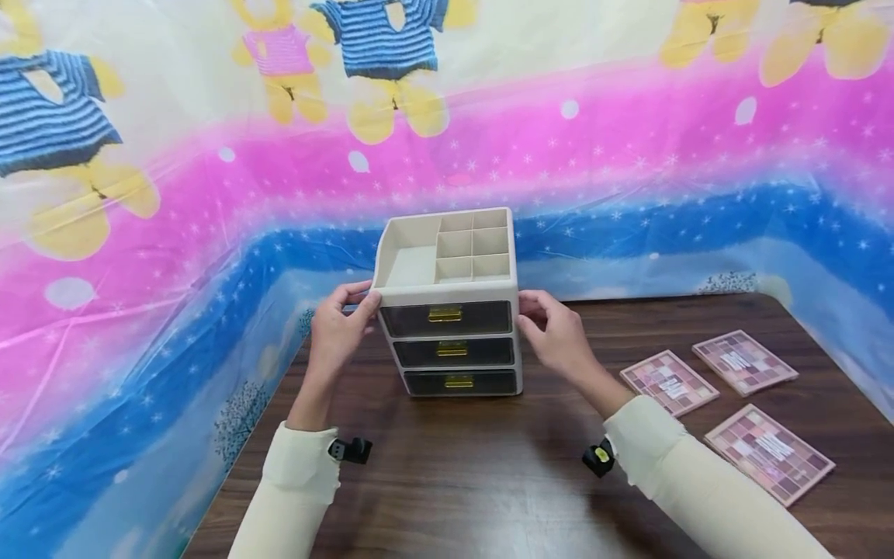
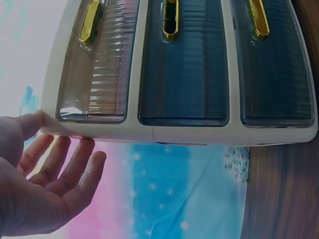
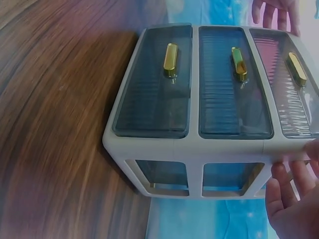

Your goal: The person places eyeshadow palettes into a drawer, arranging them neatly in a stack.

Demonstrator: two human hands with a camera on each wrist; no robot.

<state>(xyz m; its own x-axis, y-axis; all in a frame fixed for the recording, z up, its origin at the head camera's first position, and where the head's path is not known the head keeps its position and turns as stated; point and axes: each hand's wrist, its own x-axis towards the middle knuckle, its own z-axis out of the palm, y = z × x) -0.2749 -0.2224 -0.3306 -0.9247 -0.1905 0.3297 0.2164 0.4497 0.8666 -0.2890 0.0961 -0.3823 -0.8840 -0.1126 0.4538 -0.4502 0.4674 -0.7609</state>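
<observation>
A cream desktop drawer organizer (image 1: 447, 291) stands upright on the wooden table. Its front has three dark see-through drawers with gold handles, all pushed in; its top has one wide compartment and several small ones. My left hand (image 1: 337, 330) holds its left side near the top, thumb at the front edge and fingers along the side. On the opposite side my right hand (image 1: 555, 330) holds the upper edge. In the right wrist view, the fingers of the right hand (image 3: 296, 194) touch the organizer's side wall (image 3: 194, 149), which has window-like openings.
Three pinkish makeup palettes lie on the right of the table (image 1: 447, 481): a near one (image 1: 768, 454), a far one (image 1: 744, 362) and one close to the right forearm (image 1: 669, 383). A patterned cloth backdrop (image 1: 594, 171) rises behind and left of the table.
</observation>
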